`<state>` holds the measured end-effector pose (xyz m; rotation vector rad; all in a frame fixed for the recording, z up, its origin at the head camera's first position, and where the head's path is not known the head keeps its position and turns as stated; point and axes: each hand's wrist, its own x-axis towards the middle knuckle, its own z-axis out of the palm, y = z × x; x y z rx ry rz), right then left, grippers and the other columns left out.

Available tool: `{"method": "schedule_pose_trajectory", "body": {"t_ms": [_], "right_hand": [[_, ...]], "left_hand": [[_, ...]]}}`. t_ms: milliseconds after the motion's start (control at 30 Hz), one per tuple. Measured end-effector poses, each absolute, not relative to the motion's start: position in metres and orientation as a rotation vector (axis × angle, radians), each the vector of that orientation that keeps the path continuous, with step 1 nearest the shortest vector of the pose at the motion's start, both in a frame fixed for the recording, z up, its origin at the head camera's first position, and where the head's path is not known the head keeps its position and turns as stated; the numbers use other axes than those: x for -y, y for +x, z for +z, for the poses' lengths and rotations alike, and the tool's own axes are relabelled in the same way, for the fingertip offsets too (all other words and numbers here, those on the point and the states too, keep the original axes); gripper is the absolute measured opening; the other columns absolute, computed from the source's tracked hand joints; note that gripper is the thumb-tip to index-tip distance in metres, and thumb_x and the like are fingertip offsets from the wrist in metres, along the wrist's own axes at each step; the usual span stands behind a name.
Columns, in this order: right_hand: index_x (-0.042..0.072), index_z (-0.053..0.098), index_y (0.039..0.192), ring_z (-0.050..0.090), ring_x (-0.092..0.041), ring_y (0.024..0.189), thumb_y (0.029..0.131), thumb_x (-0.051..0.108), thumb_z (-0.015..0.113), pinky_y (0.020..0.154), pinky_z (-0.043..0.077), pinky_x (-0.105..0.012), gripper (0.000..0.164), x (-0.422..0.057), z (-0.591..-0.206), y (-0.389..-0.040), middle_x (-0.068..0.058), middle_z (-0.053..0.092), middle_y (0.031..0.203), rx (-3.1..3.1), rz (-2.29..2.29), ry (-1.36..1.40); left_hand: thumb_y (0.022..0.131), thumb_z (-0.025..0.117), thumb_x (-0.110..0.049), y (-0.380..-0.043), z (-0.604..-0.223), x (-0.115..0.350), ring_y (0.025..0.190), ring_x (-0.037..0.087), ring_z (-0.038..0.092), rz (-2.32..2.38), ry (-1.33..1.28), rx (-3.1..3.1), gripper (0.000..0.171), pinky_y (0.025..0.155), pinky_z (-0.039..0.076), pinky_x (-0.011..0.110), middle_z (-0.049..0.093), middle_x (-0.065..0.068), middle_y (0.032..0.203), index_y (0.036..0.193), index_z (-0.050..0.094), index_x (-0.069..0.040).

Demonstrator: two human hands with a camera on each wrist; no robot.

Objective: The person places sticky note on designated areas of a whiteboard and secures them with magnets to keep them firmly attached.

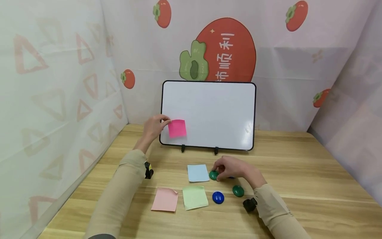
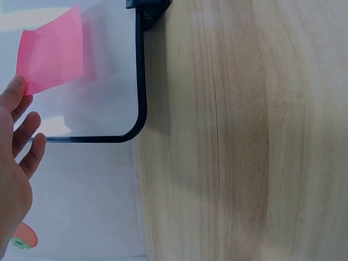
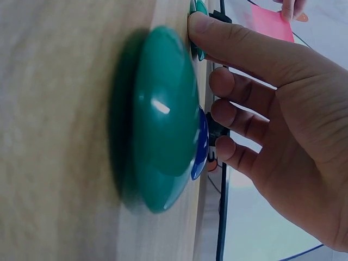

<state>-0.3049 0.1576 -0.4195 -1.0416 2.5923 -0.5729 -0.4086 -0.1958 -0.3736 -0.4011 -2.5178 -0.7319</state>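
Pink note (image 1: 177,128) is pinched at the whiteboard (image 1: 215,113)'s bottom-left corner by the left hand (image 1: 153,127); green disc (image 1: 213,175), maybe pinched by the right hand (image 1: 232,166), should be lifted.

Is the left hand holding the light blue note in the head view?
No, the left hand pinches the bright pink note at the whiteboard, while the light blue note lies on the table.

Behind a wood-grain tabletop (image 1: 298,159) hangs a white fabric backdrop (image 1: 143,43), faintly creased; on the backdrop is a large red persimmon print (image 1: 238,63), turned sideways, with green calyx and white Chinese characters, and smaller persimmon prints (image 1: 298,16) lie around; the left fabric wall (image 1: 59,116) bears faded red and beige triangle outlines; the right fabric wall (image 1: 352,93) looks greyer; the tabletop's grain runs crosswise under soft light.
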Motion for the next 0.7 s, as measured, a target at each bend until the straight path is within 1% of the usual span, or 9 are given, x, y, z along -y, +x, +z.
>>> {"method": "schedule_pose_trajectory", "body": {"t_ms": [133, 200, 433, 500, 700], "right_hand": [[0.016, 0.074, 0.108, 0.051, -0.006, 0.075, 0.085, 0.025, 0.08, 0.068, 0.046, -0.023, 0.026, -0.16, -0.418, -0.305, 0.01, 0.062, 0.085, -2.597, -0.568, -1.05], [0.016, 0.074, 0.108, 0.051, -0.006, 0.075, 0.084, 0.025, 0.08, 0.068, 0.045, -0.023, 0.026, -0.161, -0.418, -0.305, 0.01, 0.061, 0.084, -2.599, -0.566, -1.048], [0.016, 0.074, 0.108, 0.05, -0.007, 0.075, 0.084, 0.025, 0.08, 0.068, 0.045, -0.023, 0.026, -0.161, -0.416, -0.306, 0.01, 0.061, 0.083, -2.602, -0.547, -1.034], [0.017, 0.074, 0.108, 0.05, -0.007, 0.075, 0.084, 0.026, 0.08, 0.068, 0.044, -0.023, 0.026, -0.161, -0.417, -0.307, 0.01, 0.06, 0.083, -2.603, -0.542, -1.035], [0.017, 0.074, 0.107, 0.049, -0.008, 0.077, 0.085, 0.027, 0.08, 0.069, 0.044, -0.023, 0.026, -0.159, -0.42, -0.308, 0.01, 0.061, 0.084, -2.596, -0.546, -1.031]], "left_hand": [[0.093, 0.07, -0.03, -0.414, -0.368, 0.193, 0.081, 0.021, 0.066, -0.697, -0.428, 2.471, 0.02, 0.063, 0.05, 0.035, 0.076, 0.004, 0.101, 0.102, 0.077, -0.013], [0.093, 0.071, -0.028, -0.418, -0.367, 0.193, 0.084, 0.022, 0.066, -0.683, -0.441, 2.457, 0.02, 0.067, 0.052, 0.037, 0.076, 0.005, 0.1, 0.101, 0.078, -0.012], [0.092, 0.072, -0.027, -0.43, -0.366, 0.194, 0.081, 0.022, 0.066, -0.625, -0.441, 2.454, 0.018, 0.066, 0.052, 0.037, 0.076, 0.005, 0.099, 0.1, 0.078, -0.012], [0.092, 0.071, -0.026, -0.432, -0.367, 0.194, 0.083, 0.023, 0.067, -0.624, -0.441, 2.46, 0.018, 0.069, 0.053, 0.039, 0.076, 0.006, 0.1, 0.1, 0.077, -0.011], [0.093, 0.071, -0.021, -0.438, -0.375, 0.194, 0.085, 0.025, 0.069, -0.611, -0.461, 2.438, 0.017, 0.073, 0.055, 0.04, 0.075, 0.009, 0.1, 0.1, 0.076, -0.007]]}}
